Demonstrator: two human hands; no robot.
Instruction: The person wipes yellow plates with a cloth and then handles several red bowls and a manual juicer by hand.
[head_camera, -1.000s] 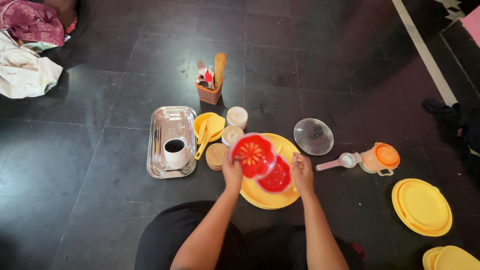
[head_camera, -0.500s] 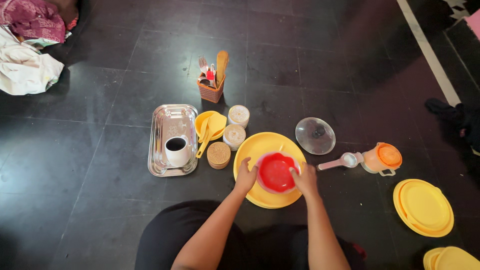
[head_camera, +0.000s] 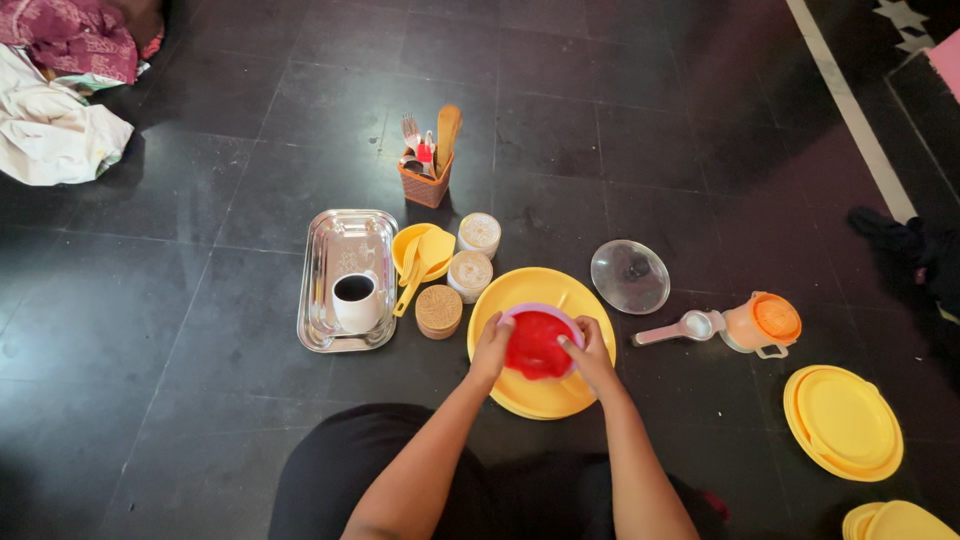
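Note:
A red plastic bowl (head_camera: 535, 342) sits on a large yellow plate (head_camera: 540, 285) on the dark tiled floor in front of me. My left hand (head_camera: 491, 350) grips the bowl's left rim. On the right rim, my right hand (head_camera: 589, 355) has its fingers curled over the edge. A pale rim shows around the red bowl's top edge.
Left of the plate stand a round wooden box (head_camera: 438, 311), two lidded jars (head_camera: 468, 273), a yellow bowl with spoons (head_camera: 418, 250) and a steel tray (head_camera: 341, 235) holding a white mug (head_camera: 354, 302). A cutlery basket (head_camera: 425, 180), glass lid (head_camera: 629, 276), orange jug (head_camera: 760, 323) and stacked yellow plates (head_camera: 843, 420) lie around.
A second ago my left hand held a red patterned piece tilted above the red bowl. It has come down onto the bowl, and both hands now clasp the bowl's rim on the plate.

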